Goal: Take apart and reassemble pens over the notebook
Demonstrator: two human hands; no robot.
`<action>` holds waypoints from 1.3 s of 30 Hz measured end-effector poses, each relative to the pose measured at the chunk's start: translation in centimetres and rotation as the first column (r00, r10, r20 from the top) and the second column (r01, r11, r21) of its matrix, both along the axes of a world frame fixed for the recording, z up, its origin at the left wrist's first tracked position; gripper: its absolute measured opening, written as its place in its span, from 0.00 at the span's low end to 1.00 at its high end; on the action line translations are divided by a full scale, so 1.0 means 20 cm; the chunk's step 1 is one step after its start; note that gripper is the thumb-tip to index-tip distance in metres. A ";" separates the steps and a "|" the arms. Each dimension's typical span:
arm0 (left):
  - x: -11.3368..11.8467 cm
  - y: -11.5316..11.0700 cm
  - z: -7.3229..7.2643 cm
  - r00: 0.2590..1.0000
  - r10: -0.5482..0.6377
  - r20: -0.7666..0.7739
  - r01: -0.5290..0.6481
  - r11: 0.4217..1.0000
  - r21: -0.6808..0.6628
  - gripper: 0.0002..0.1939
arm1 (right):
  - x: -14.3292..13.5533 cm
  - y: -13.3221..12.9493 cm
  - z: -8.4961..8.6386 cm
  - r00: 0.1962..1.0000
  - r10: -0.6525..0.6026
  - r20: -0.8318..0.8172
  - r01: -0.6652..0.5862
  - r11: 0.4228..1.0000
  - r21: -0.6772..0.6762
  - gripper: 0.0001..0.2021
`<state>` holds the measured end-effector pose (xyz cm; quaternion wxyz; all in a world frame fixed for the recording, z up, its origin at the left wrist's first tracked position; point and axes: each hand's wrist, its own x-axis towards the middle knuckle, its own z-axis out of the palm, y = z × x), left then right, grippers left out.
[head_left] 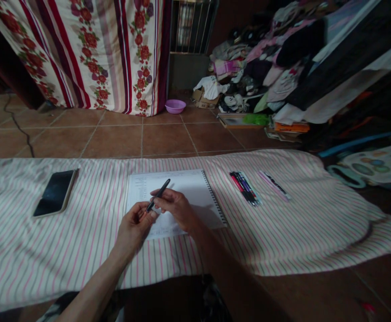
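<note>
A dark pen (pixel 161 188) is held slanted above a spiral-bound notebook (pixel 190 183), between both hands. My left hand (pixel 135 226) pinches its lower end. The fingers of my right hand (pixel 175 206) close on its middle. Writing shows along the notebook's left part, while much of the page is blank; its spiral runs down the right side. To the right lies a group of several pens (pixel 245 188), red, black and purple. Farther right are a pink pen and a dark one (pixel 274 185), side by side.
A phone (pixel 56 193) lies at the left on the striped cloth (pixel 98 250). Beyond, on the tiled floor, stand a purple basin (pixel 175 106) and a cardboard box (pixel 204 99) beside piled clothes (pixel 258 67). A floral curtain (pixel 115 53) hangs at the back.
</note>
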<state>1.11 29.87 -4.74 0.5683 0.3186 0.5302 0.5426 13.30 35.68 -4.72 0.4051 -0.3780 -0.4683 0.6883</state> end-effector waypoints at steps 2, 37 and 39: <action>0.00 0.00 -0.01 1.000 -0.001 0.014 0.001 1.000 0.016 0.14 | 0.00 -0.01 0.01 1.000 0.009 0.009 -0.009 1.000 0.023 0.11; -0.03 -0.02 0.00 0.989 0.006 0.151 0.005 0.998 -0.070 0.11 | -0.01 0.00 -0.03 0.992 -0.129 -0.013 0.129 0.991 -0.027 0.13; -0.03 -0.01 0.00 0.986 0.013 0.165 0.002 0.996 -0.092 0.11 | -0.01 -0.01 -0.03 0.988 -0.155 -0.006 0.155 0.988 -0.026 0.13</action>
